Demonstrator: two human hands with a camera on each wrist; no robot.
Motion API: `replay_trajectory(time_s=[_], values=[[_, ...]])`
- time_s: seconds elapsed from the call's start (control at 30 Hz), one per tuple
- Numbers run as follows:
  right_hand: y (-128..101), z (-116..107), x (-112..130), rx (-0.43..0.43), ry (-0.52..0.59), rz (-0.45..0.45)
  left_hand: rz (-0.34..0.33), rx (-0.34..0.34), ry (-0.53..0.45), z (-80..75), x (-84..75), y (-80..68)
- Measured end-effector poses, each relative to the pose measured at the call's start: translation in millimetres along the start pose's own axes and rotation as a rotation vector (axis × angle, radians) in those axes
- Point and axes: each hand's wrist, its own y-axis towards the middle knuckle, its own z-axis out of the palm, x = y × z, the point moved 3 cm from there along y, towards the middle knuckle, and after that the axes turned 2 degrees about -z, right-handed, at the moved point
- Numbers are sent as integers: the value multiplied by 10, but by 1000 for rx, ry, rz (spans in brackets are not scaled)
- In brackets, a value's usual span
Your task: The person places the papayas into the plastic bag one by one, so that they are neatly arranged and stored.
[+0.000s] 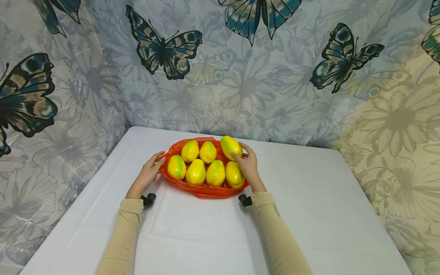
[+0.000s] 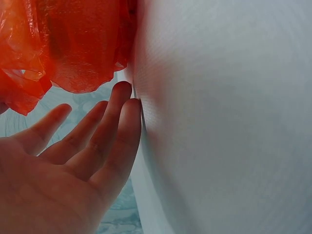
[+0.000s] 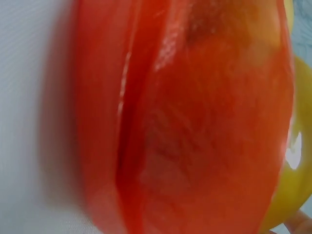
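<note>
Table (image 1: 309, 214): bag (image 1: 206, 191) at far centre | in bag: seven fruits, four near, three far | left hand (image 1: 148, 173) left of bag | right hand (image 1: 248, 168) right

Head view looks down from afar; wrist views crowd the orange bag (image 1: 206, 190).

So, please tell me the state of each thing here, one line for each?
Orange bag: open, flat on the table, fruits on it.
Six yellow-green fruits: lying in two rows.
Seventh fruit: held by right hand.
Left hand: fingers straight, touching the bag's edge.
Table: white-covered.
</note>
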Motion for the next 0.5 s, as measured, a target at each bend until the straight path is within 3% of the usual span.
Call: replay_trajectory(time_s=[0.5], values=[[36, 131, 10, 35, 2, -27, -6, -4, 0, -2, 0, -2]])
